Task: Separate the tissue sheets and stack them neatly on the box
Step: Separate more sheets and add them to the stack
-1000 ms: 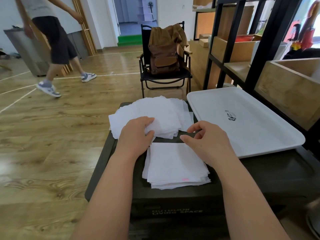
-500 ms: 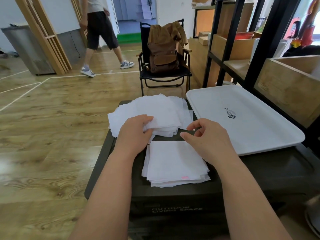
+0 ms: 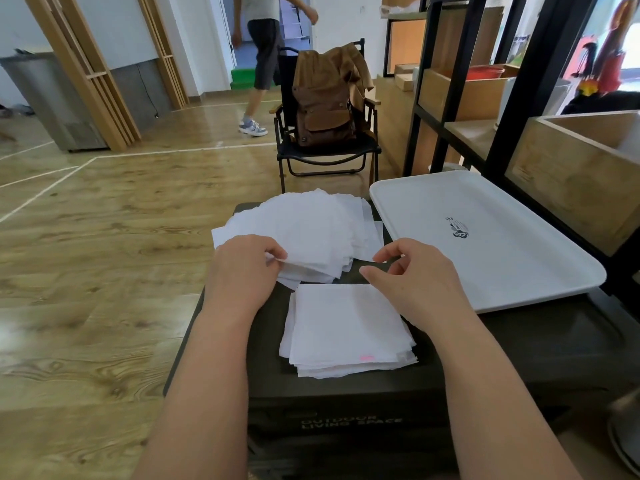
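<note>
- Head view: dark green storage box (image 3: pixel 346 396) down front, white tray (image 3: pixel 502 265) overlapping its right side.
- Loose fanned pile of tissue sheets (image 3: pixel 311 226) at the far end, neat stack (image 3: pixel 346 327) nearer.
- Left hand (image 3: pixel 242 271) pinching the fanned pile's near edge.
- Right hand (image 3: pixel 415 275) over the neat stack's far corner, fingers curled, thumb and forefinger apart, holding nothing.

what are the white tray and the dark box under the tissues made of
White tray: probably matte plastic, judging by its smooth even surface, rounded corners and small printed mark. Dark box: likely molded plastic with a dull finish, given its raised lettering on the front, though painted metal cannot be ruled out.
</note>
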Tool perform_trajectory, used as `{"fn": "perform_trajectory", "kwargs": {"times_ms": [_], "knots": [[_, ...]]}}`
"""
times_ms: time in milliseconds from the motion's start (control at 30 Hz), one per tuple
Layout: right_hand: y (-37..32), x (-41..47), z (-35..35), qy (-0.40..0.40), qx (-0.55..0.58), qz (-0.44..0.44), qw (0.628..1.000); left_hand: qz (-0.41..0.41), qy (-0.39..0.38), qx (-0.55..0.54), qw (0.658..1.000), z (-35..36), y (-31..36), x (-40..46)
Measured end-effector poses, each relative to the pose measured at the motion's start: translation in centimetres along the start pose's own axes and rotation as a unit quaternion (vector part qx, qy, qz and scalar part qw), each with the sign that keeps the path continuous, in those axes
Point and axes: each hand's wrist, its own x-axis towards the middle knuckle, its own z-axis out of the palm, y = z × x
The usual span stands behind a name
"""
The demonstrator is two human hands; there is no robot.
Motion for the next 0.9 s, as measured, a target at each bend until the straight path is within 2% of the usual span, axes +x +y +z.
{"fn": "perform_trajectory", "kwargs": {"times_ms": [67, 200, 300, 467, 633, 900], "knots": [[0.0, 0.0, 0.0, -0.001, 0.005, 0.002, 1.000, 0.016, -0.026, 0.007, 0.999, 0.1, 0.0, 0.0], [-0.1, 0.0, 0.1, -0.002, 0.004, -0.001, 1.000, 0.086, -0.057, -0.056, 0.993, 0.9, 1.3, -0.1], [-0.2, 0.0, 0.2, -0.001, 0.004, -0.001, 1.000, 0.127, -0.077, -0.029, 0.989, 1.8, 2.1, 0.1], [-0.1, 0.0, 0.2, 0.002, 0.002, -0.001, 1.000, 0.108, -0.091, -0.004, 0.990, 2.7, 2.1, 0.1], [-0.2, -0.1, 0.2, -0.003, 0.006, 0.001, 1.000, 0.135, -0.070, 0.025, 0.988, 2.8, 2.1, 0.0], [-0.4, -0.1, 0.3, -0.007, 0.010, 0.004, 1.000, 0.144, -0.091, -0.011, 0.985, 2.6, 1.8, -0.1]]}}
